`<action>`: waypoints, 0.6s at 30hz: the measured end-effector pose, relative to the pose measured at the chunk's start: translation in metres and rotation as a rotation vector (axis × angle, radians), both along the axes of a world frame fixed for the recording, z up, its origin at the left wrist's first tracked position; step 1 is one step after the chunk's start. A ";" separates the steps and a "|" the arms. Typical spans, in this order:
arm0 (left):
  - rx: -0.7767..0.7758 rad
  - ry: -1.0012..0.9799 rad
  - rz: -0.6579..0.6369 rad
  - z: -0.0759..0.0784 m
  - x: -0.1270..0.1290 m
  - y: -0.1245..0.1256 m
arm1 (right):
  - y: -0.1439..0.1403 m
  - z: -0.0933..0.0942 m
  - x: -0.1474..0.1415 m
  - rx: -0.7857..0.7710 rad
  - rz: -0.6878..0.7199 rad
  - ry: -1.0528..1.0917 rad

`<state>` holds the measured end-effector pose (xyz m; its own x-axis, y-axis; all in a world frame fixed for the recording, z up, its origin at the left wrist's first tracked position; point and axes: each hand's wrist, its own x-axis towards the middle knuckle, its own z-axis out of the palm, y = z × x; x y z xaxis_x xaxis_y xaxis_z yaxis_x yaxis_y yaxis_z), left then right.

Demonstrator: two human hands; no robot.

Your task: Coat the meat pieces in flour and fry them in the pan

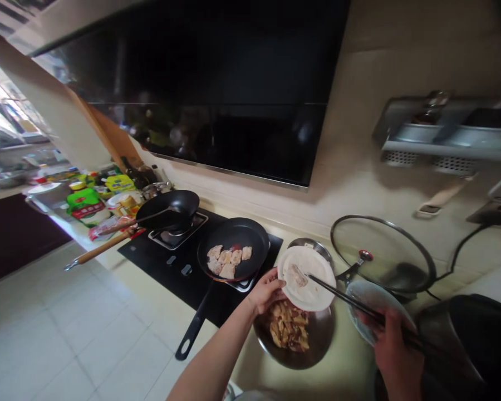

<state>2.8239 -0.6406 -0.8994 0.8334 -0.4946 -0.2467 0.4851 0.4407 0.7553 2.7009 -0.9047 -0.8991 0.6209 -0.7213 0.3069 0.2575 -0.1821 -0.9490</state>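
My left hand (266,289) grips the near edge of a white plate (313,289), tilted toward the stove. One pale piece of meat (296,275) lies on the plate. My right hand (394,348) holds dark chopsticks (338,293) whose tips touch that piece. Just left of the plate, a black frying pan (234,231) holds several pale meat pieces (227,260) on the black cooktop (158,259). Below the plate sits a steel bowl (317,340) with browned food (288,326).
A black wok (171,209) with a wooden handle sits on the left burner. A glass lid (382,253) leans against the wall at right, with a clear plate (365,295) below it. Packets and jars (92,203) crowd the counter's left end. A wall rack (446,136) hangs at upper right.
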 end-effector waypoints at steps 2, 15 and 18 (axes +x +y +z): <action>-0.016 0.007 -0.006 -0.007 -0.003 -0.008 | 0.002 0.000 -0.011 -0.229 0.017 -0.025; -0.067 0.063 0.148 -0.013 -0.039 0.028 | 0.031 0.022 0.005 -0.613 0.105 -0.107; -0.085 0.066 0.194 -0.009 -0.045 0.032 | 0.036 0.032 0.015 -0.602 0.117 -0.065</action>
<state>2.7784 -0.6089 -0.9086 0.8983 -0.3481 -0.2682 0.4324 0.5916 0.6805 2.7156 -0.8691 -0.8676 0.6519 -0.3378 0.6789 0.3618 -0.6482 -0.6700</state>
